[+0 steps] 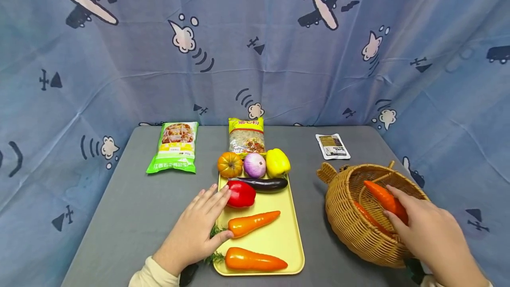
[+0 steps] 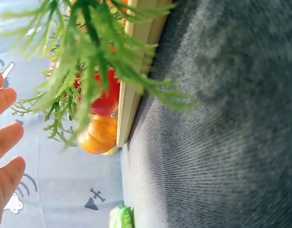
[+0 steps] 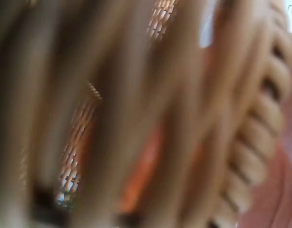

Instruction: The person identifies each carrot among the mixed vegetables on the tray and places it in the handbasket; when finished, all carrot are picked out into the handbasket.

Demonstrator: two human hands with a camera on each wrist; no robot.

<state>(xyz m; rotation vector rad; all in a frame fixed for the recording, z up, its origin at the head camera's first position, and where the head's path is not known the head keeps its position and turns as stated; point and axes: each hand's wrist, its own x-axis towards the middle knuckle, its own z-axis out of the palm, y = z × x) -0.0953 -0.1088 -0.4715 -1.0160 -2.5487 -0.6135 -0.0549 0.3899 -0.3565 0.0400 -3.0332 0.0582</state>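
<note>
Over the left edge of the yellow tray (image 1: 284, 239), my left hand (image 1: 197, 229) stretches its fingers toward a red bell pepper (image 1: 241, 194). Its thumb lies by the stem end of a carrot (image 1: 256, 223); another carrot (image 1: 255, 259) lies nearer me. In the left wrist view, leafy carrot greens (image 2: 89, 61) hang in front of the fingers (image 2: 10, 140). My right hand (image 1: 432, 229) pinches an orange carrot (image 1: 381, 195) at the mouth of a wicker basket (image 1: 352, 229). Inside, another carrot (image 1: 370, 217) shows below it. Basket weave (image 3: 179, 118) blurs most of the right wrist view.
An eggplant (image 1: 264, 184), small pumpkin (image 1: 229, 165), purple onion (image 1: 254, 165) and yellow pepper (image 1: 277, 163) fill the tray's far end. Behind stands a pasta bag (image 1: 247, 136). A green food bag (image 1: 175, 147) lies left, a small white packet (image 1: 333, 146) right. A curtain (image 1: 255, 48) backs the table.
</note>
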